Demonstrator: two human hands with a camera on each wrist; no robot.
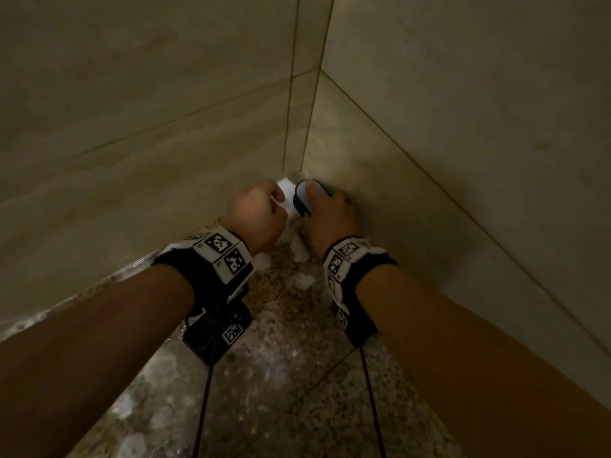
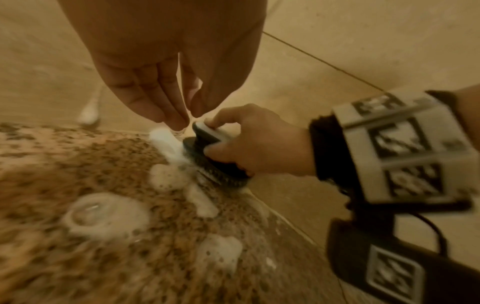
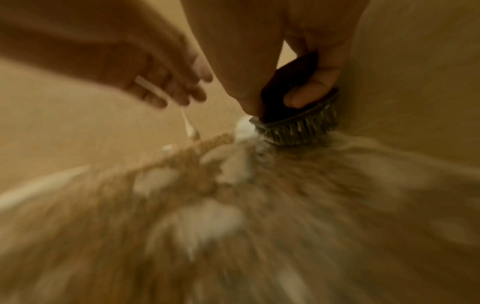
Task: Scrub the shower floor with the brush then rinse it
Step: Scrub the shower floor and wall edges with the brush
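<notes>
Right hand (image 1: 330,211): reaches forward into the corner where two tiled walls meet the floor; wrist carries a black band with printed markers. Its fingers (image 3: 315,82) are curled round the dark handle of the brush, thumb on the far side, index finger laid over the top of the grip in the left wrist view.

Brush (image 2: 215,158): round, dark body with a pale-topped handle; bristles point down onto the shower floor, right against the base of the right-hand wall. It lies wholly under the right hand, just beside the left fingertips.

Left hand (image 2: 166,82): held just above the floor, beside the brush, palm turned down. Its fingers (image 2: 155,102) hang close together and loosely bent, grasping nothing that can be made out; their tips are near a lump of white foam.

Shower floor (image 1: 297,375): brown speckled stone, wet, with a joint line running across it.

Foam (image 2: 168,176): white clumps lie on the floor beside and in front of the bristles; larger bubbles sit further out toward the left wrist camera.

Walls (image 1: 165,110): beige tiles with thin dark joints, meeting in the corner behind both hands.

Containers: whether any lies in the scene cannot be told.
</notes>
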